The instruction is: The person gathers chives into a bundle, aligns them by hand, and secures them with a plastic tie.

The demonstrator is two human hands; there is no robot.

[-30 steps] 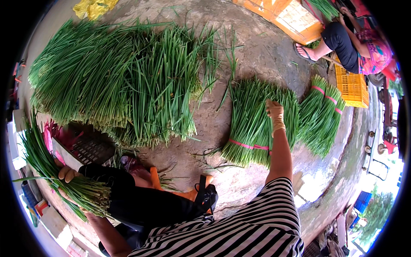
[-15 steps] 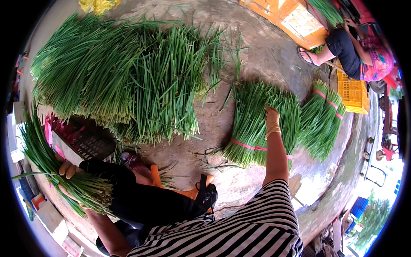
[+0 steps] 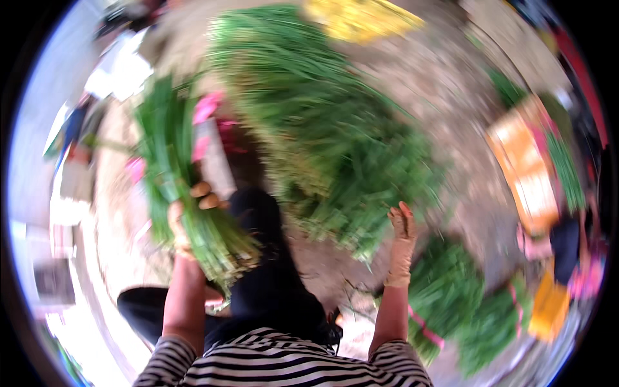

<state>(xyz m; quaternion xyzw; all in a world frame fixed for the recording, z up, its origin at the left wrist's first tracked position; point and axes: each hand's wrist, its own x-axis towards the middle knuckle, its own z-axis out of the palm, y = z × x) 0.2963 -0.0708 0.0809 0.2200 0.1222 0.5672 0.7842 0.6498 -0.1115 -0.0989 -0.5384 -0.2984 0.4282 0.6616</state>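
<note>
Left hand (image 3: 177, 222) wraps a bundle of chive-like greens (image 3: 162, 132), cut ends over black-trousered leg (image 3: 274, 287). Right hand (image 3: 402, 237) empty, fingers extended, near heaped greens (image 3: 329, 122). No band visible on bundle; a slackened grip could let stalks splay or slip.

A brownish, mottled floor (image 3: 445, 103) spreads through the middle, smeared by blur. Strong white light bleaches its left side and a patch at the lower middle. At the top lies a yellow sheet (image 3: 361, 18). Toward the right rim stand an orange box (image 3: 525, 164) and, below it, a yellow crate (image 3: 550, 308). A red strip (image 3: 583, 90) curves along the upper right; pale boxy shapes (image 3: 71, 200) blur together at left.
</note>
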